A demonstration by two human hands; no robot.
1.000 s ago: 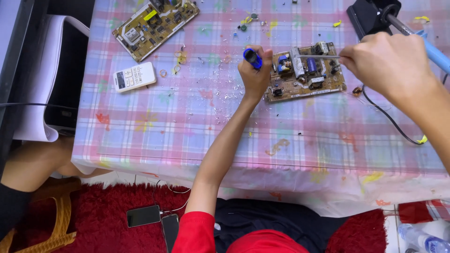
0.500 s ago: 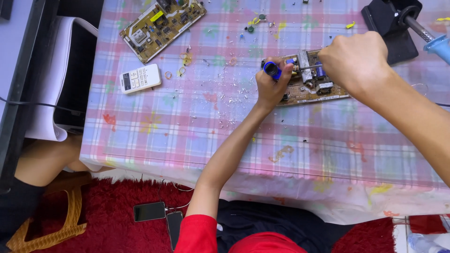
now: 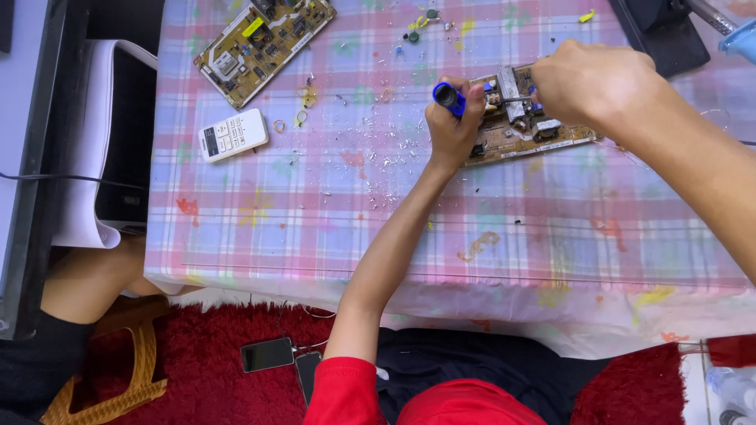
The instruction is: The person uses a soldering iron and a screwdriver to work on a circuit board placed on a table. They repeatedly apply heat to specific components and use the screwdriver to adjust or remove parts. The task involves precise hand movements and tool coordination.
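Note:
A brown circuit board [image 3: 551, 143] with several mounted parts lies on the checked tablecloth [image 3: 331, 205]. My left hand [image 3: 453, 132] rests at the board's left end, shut on a blue-handled tool [image 3: 449, 96] held upright. My right hand [image 3: 598, 83] hovers over the board's top side with its fingers closed on a thin metal tool [image 3: 516, 99], whose tip points left toward the blue tool. My right hand hides part of the board.
A second circuit board [image 3: 264, 43] lies at the back left, with a white remote control [image 3: 232, 134] below it. A black stand [image 3: 661, 35] and a blue-handled iron [image 3: 740, 38] sit at the back right. Small loose parts dot the cloth. Two phones [image 3: 268, 354] lie on the red rug.
My right hand has moved left, from beside the board's right end to over the board. My left hand stays at the left end with the blue tool.

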